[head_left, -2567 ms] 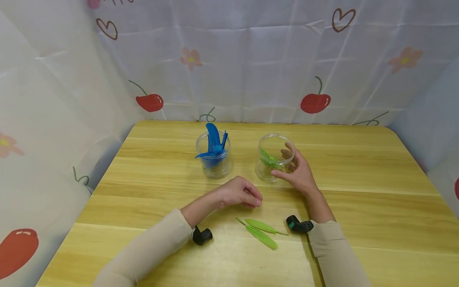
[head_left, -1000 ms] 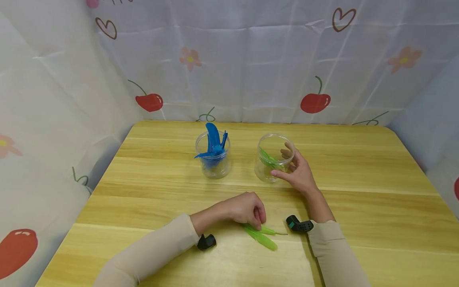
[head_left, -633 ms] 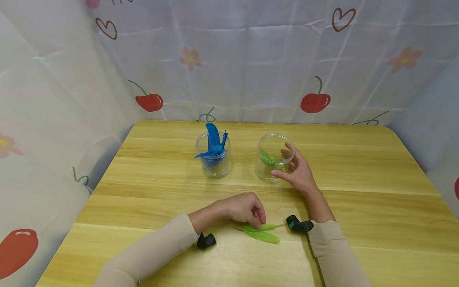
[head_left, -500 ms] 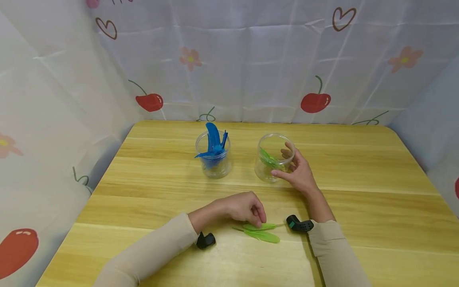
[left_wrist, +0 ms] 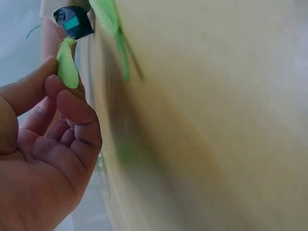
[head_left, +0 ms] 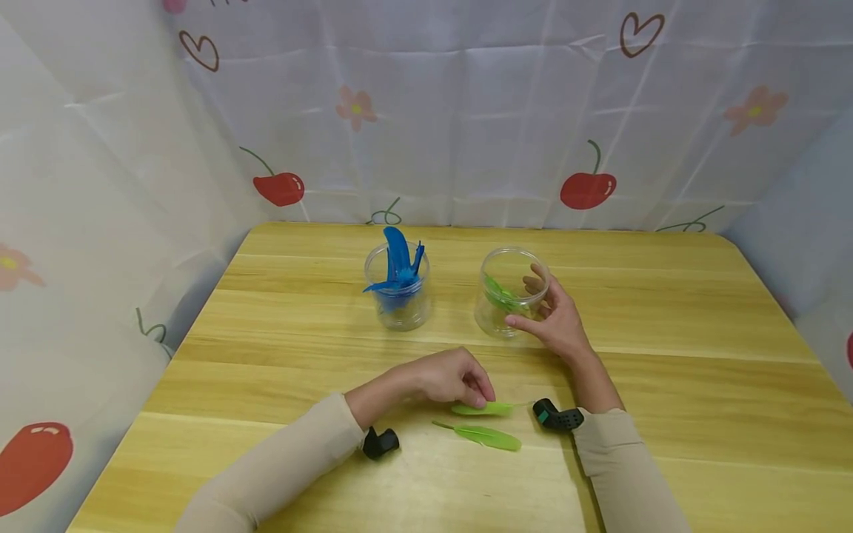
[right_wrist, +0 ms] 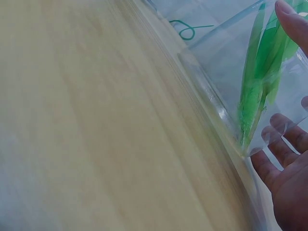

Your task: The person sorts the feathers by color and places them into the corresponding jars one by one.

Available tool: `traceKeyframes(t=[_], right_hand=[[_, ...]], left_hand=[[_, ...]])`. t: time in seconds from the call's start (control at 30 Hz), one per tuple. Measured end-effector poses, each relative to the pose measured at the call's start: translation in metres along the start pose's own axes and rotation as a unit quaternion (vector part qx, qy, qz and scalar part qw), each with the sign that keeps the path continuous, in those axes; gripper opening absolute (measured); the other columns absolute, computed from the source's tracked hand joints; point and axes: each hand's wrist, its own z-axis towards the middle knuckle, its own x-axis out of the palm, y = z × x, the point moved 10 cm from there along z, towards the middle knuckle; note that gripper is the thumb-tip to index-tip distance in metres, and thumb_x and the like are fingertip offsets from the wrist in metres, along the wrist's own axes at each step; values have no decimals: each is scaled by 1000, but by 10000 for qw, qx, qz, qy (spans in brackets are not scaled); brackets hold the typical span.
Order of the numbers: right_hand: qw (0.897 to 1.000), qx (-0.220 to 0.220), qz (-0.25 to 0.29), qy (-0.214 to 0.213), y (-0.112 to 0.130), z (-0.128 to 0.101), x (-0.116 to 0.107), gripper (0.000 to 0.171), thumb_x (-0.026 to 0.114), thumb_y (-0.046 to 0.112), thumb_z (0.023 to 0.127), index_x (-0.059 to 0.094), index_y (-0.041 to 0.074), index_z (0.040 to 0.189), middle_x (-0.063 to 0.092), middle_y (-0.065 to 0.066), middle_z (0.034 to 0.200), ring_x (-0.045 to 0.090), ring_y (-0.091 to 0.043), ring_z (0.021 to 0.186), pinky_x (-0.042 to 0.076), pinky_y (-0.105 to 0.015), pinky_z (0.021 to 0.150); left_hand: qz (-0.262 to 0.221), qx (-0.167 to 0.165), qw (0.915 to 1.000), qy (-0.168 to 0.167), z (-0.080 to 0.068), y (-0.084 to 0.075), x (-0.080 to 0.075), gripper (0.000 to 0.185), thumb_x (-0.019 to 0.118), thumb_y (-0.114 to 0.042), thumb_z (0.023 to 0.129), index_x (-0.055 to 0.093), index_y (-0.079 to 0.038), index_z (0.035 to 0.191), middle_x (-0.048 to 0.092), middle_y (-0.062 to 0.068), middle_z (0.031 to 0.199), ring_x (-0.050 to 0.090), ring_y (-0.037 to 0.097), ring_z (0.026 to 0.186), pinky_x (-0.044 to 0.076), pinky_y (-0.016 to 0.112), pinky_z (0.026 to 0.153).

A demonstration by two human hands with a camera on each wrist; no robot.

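Note:
Between thumb and fingertips my left hand (head_left: 446,376) pinches a light green feather (head_left: 489,409), lifted just off the table. The left wrist view shows its rounded tip by the thumb, its fluffy base pointing away. A second green feather (head_left: 489,437) lies flat on the wood, nearer the front. My right hand (head_left: 560,326) grips the right side of a clear jar (head_left: 489,317), thumb in front and fingers behind. Several green feathers (right_wrist: 262,62) lean inside this jar, which stands upright on the table.
Left of the held jar stands another clear jar (head_left: 403,318) with several blue feathers (head_left: 400,259) sticking out above its rim. The wooden table (head_left: 320,296) is backed by a white printed curtain (head_left: 453,111). A black camera sits on each wrist.
My left hand went down to the two crossed feathers, took one and raised it slightly, away from the other. The feather left behind has turned flatter. My right hand stays on the jar.

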Motion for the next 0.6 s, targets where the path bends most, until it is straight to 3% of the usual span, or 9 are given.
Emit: traceKeyframes(t=[0.6], right_hand=[[10000,-14,24,13,1,0,0,90,78,-6,80,25,-3,153,38,-34,146,35,-45,137,28,-62,111]], left_hand=[[-757,98,9953,-590,-7,-16,-27,15,61,-5,98,71,4,105,56,1,72,49,12,64,43,24,60]])
